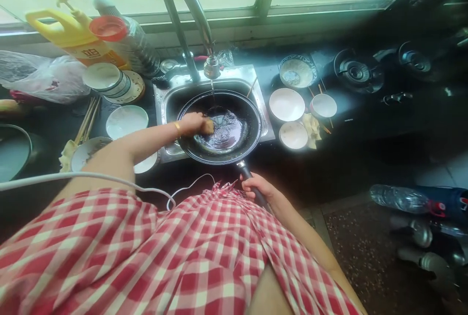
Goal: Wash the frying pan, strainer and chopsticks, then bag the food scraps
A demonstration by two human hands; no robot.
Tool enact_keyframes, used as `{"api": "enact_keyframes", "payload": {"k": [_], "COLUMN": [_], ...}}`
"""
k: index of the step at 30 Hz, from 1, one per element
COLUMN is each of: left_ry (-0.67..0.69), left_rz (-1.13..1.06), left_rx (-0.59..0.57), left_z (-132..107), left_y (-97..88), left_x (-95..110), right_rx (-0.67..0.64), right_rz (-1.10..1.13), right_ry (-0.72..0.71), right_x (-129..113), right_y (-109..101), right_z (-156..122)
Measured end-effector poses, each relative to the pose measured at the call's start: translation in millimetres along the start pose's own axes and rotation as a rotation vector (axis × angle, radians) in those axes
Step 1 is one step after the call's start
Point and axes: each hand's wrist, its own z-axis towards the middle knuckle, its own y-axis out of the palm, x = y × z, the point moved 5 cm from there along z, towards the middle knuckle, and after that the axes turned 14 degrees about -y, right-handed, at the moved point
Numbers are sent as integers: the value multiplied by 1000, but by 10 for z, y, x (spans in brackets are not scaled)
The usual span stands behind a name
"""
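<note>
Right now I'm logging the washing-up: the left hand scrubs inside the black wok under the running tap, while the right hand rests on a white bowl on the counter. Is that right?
Not quite. The head view shows the right hand gripping the wok's handle, not resting on a bowl. The rest holds: the left hand presses a sponge inside the black wok under the running tap. The white bowls sit untouched on the counter.

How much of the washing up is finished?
Not much looks done yet. In hand: the left hand rubs a sponge inside the black wok under the running tap, while the right hand grips the wok handle. Left: the bowls right of the sink and the plates to its left look unwashed.
</note>
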Motion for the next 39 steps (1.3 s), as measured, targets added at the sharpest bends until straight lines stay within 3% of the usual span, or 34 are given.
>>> {"api": "enact_keyframes", "payload": {"k": [2,4,7,9,11,13,15,17,19,21,22,26,28,32,36,39], "left_ry": [-34,0,137,279,393,411,250,39,-113,-178,-183,-67,-71,-193,-44,75], "left_rz": [101,98,39,-2,-23,8,126,224,200,145,128,67,-49,-230,-176,-148], "left_rx": [107,171,127,30,-93,-217,-292,-201,43,222,252,125,134,225,187,115], "left_z": [240,398,342,112,-172,-375,-392,-249,-57,78,118,151,157,227,204,82], "left_y": [-135,-128,141,374,520,501,326,29,-248,-314,-262,64,23,-257,-278,-207], "left_x": [167,563,1171,1349,1254,941,530,229,167,309,425,892,1013,1253,1759,1991], "right_rx": [-3,-5,-35,-86,-145,-192,-216,-217,-201,-179,-170,-161,-160,-173,-205,-197], "right_rz": [-23,-31,7,84,180,245,260,245,220,203,201,215,214,212,200,198], "right_ry": [27,44,35,17,-6,-29,-38,-34,-22,-9,-4,15,20,30,56,77], "right_x": [33,48,40,31,30,40,66,99,122,123,114,61,43,26,-2,-13], "right_y": [-14,-30,-42,-35,-26,-26,-41,-65,-89,-99,-97,-72,-76,-101,-93,-81], "right_z": [10,18,29,44,68,90,103,103,94,84,81,80,85,115,152,177]}}
